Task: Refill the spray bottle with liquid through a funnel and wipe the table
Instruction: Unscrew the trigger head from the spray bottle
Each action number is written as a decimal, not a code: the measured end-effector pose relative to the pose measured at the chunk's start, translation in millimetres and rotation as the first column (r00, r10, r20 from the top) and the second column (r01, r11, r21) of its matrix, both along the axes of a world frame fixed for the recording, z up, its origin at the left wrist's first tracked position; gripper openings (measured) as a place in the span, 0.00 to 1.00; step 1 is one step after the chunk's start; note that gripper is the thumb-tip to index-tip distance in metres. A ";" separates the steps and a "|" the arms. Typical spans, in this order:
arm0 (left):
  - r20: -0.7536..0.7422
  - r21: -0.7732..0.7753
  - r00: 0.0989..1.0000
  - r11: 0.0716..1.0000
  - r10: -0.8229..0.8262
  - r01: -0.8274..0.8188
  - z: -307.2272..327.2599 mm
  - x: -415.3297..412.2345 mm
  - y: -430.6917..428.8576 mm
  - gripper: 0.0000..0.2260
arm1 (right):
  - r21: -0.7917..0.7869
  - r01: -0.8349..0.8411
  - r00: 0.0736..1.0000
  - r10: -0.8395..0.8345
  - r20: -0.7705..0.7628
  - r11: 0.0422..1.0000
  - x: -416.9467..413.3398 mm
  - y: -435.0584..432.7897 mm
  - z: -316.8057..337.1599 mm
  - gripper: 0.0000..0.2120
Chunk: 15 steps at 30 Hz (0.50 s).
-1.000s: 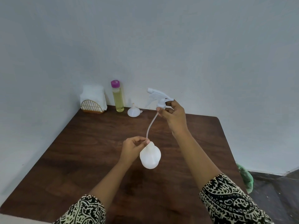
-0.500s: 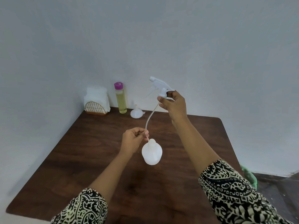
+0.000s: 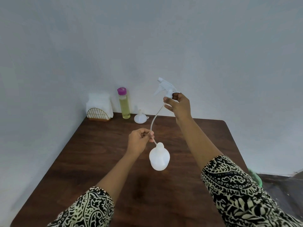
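While your right hand [image 3: 179,104] pinches the sprayer head [image 3: 165,86] high and your left hand [image 3: 139,140] pinches its dip tube [image 3: 155,117] to steer it clear, the bottle [image 3: 159,158] stands mid-table, funnel [image 3: 139,117] waiting at the far edge.

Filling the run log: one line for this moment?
right hand: holds spray head raised | left hand: pinches dip tube | bottle: open, upright | funnel: unused
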<state>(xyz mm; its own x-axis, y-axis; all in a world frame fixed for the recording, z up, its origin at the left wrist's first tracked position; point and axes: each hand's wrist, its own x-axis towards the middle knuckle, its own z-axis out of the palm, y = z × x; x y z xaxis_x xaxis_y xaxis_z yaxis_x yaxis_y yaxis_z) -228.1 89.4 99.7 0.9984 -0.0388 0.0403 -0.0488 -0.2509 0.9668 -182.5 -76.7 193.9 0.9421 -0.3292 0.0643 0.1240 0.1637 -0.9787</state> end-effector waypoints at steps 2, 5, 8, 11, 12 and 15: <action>-0.017 -0.012 1.000 1.000 -0.013 0.013 2.7 3.8 2.0 0.04 | 0.004 0.013 1.000 -0.013 -0.013 1.000 2.4 1.9 1.9 0.13; -0.028 -0.011 0.999 1.000 -0.025 0.025 8.6 7.0 2.7 0.04 | 0.010 0.026 0.999 -0.026 -0.023 1.000 5.8 3.0 6.7 0.13; -0.034 -0.001 0.998 0.999 -0.046 0.046 12.7 8.8 1.3 0.04 | 0.002 0.031 0.999 -0.031 -0.029 1.000 8.1 1.8 8.9 0.13; -0.035 0.009 0.998 0.998 -0.058 0.058 16.6 11.0 -0.2 0.04 | 0.024 0.035 0.999 -0.034 -0.028 0.999 8.4 -1.2 10.6 0.11; -0.035 0.009 0.998 0.998 -0.057 0.058 18.5 12.4 -0.2 0.04 | 0.033 0.033 0.999 -0.033 -0.023 0.999 8.5 -1.9 12.0 0.11; -0.035 -0.012 0.997 0.998 -0.064 0.063 26.8 14.6 0.5 0.03 | 0.035 0.021 1.000 -0.021 -0.007 0.999 9.7 -3.6 19.7 0.10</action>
